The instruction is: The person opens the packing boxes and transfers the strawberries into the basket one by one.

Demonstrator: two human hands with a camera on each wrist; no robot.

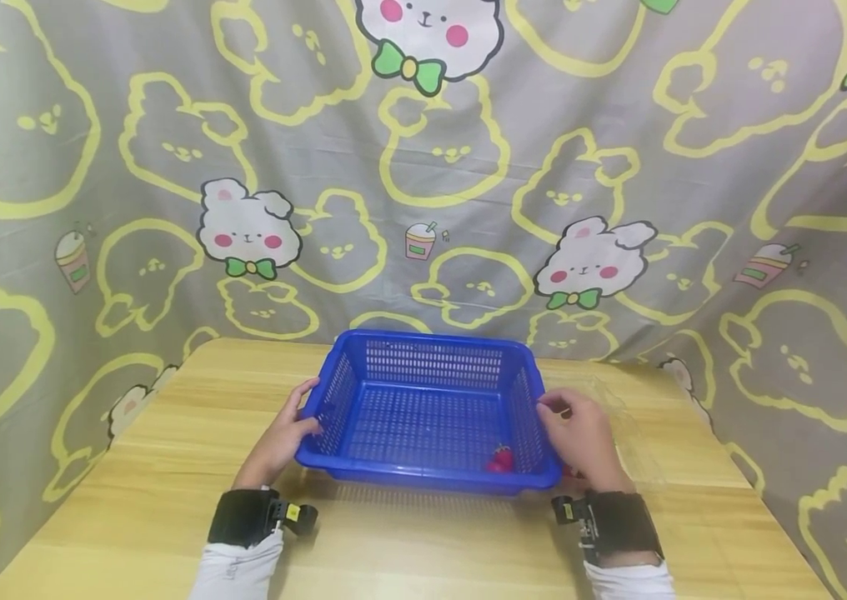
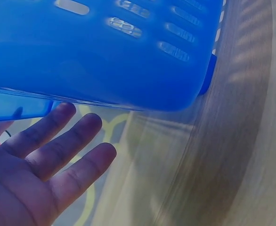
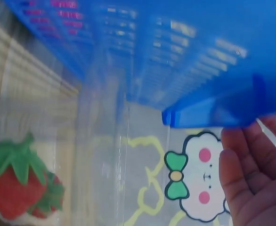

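A blue plastic basket [image 1: 423, 477] with slotted sides stands between my two hands, with a few red strawberries [image 1: 500, 460] in its front right corner. My left hand [image 1: 278, 437] is at the left rim, thumb and index finger on its edge; in the left wrist view the other fingers [image 2: 74, 155] stretch out beneath the rim. On the opposite side my right hand [image 1: 581, 433] grips the right rim, fingers bent under it. Beside the basket, a toy-like strawberry [image 3: 15, 183] with green leaves appears in the right wrist view, lying in a clear plastic box [image 3: 100, 155].
The clear box [image 1: 637, 433] stands right of the basket, partly behind my right hand and forearm. A light wooden table [image 1: 191, 417] carries everything. Behind it hangs a grey curtain [image 1: 348, 167] printed with rabbits and yellow outlines, meeting the table's back edge.
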